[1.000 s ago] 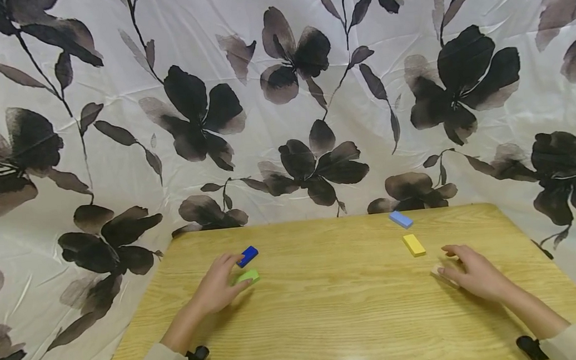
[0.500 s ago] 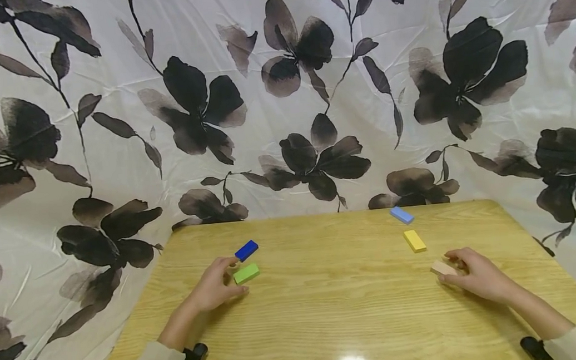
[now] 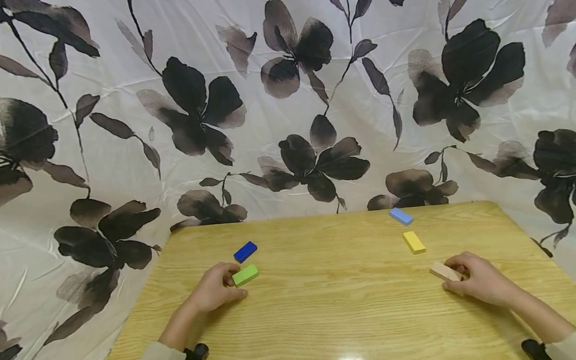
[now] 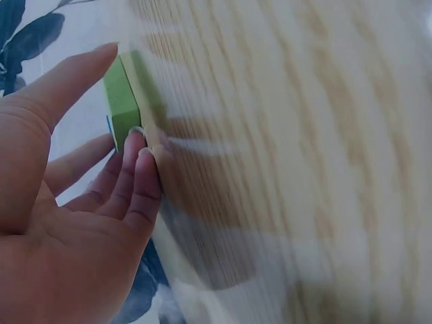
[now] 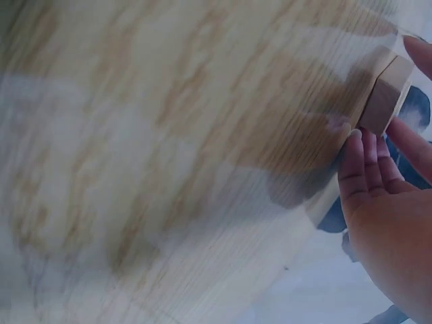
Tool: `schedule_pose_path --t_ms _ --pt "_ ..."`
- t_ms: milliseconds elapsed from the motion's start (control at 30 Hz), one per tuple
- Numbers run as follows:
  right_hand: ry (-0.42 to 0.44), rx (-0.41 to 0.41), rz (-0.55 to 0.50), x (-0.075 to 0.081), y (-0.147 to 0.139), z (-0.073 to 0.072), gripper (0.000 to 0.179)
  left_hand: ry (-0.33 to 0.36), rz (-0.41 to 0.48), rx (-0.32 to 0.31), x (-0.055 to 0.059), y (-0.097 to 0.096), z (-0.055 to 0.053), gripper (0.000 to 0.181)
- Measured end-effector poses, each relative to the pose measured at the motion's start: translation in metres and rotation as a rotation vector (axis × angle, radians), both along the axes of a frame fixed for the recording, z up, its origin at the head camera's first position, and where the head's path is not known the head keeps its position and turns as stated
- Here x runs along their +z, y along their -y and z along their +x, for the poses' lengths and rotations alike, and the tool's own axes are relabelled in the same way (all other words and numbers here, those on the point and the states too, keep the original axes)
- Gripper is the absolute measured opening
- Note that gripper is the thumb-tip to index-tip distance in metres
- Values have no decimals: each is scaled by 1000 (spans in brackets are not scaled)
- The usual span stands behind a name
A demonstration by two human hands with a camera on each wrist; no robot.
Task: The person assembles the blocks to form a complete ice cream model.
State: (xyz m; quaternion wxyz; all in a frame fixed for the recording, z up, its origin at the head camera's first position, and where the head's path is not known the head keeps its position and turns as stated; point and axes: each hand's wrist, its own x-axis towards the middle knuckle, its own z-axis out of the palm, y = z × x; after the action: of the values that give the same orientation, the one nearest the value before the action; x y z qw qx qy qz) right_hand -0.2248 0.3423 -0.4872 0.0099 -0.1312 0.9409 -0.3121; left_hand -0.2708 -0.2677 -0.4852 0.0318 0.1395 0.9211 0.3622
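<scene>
On the wooden table lies a lime green block [image 3: 245, 275], with my left hand [image 3: 212, 288] around its near left end. In the left wrist view the thumb [image 4: 88, 71] stands apart from the green block [image 4: 123, 98], while fingertips [image 4: 135, 138] meet or nearly meet its end. My right hand [image 3: 477, 278] is around the near end of a plain wood-coloured block [image 3: 444, 271]. The right wrist view has fingertips [image 5: 356, 138] by the end of that wooden block [image 5: 386, 98] and a gap to the thumb. Both blocks lie on the tabletop.
A dark blue block [image 3: 245, 252] lies just behind the green one. Toward the right are a yellow block [image 3: 414, 242] and a light blue block [image 3: 401, 216] near the table's [image 3: 328, 322] back edge. A flower-patterned cloth [image 3: 254, 121] hangs behind.
My left hand has drawn back slightly toward me, uncovering more of the green and dark blue blocks. My right hand has lowered around the wooden block, which shows more. The blocks stay about where they were.
</scene>
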Motion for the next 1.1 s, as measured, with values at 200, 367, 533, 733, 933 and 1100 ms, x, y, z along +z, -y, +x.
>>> schedule_pose_path --t_ms 200,367,533,733,933,1100 --pt "-35 6 -12 -2 0 -1 43 -12 12 11 -3 0 -2 53" --pt "-46 11 -4 -3 -2 -2 40 -36 -1 11 -5 -2 -3 46" --pt "-39 -2 13 -3 -3 0 39 -26 3 19 -6 -2 -2 46" --pt "-46 -8 32 -1 -3 1 33 -1 22 41 -5 -3 -4 47" --pt "-33 -3 53 0 -3 3 27 9 -4 54 -7 -3 -4 42" --pt "-47 -19 69 2 -2 2 22 5 -4 60 -8 -4 -6 40"
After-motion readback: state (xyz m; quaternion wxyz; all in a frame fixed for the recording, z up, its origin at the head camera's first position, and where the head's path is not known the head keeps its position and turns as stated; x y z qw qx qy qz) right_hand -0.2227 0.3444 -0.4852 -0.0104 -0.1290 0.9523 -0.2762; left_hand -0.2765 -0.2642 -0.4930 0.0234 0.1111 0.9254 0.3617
